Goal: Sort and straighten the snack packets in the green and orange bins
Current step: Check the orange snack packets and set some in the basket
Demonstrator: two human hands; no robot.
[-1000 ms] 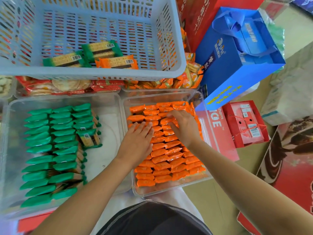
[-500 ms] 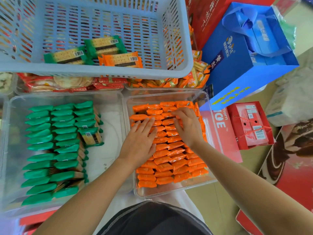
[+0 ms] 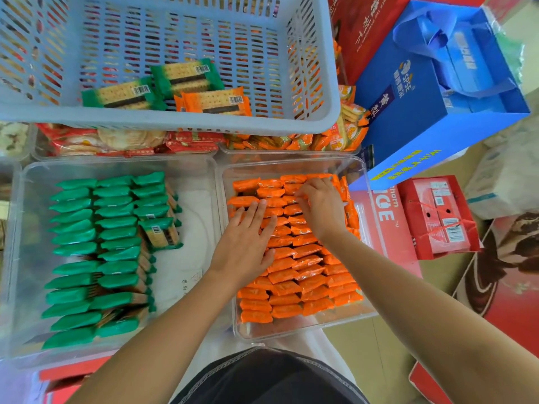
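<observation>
Two clear bins sit side by side. The left bin holds rows of green packets, with one green packet lying face up on the third row. The right bin is filled with rows of orange packets. My left hand lies flat, fingers straight, pressing on the orange rows at the bin's left side. My right hand is farther back, fingers curled down among the orange packets near the bin's far end; what its fingertips hold is hidden.
A blue slatted basket stands behind the bins with two green packets and one orange packet inside. A blue gift bag and red boxes crowd the right. More snack bins lie under the basket.
Both hands have slid toward the far end of the orange bin. The right hand moved up to the back rows; the left hand followed, still flat on the packets.
</observation>
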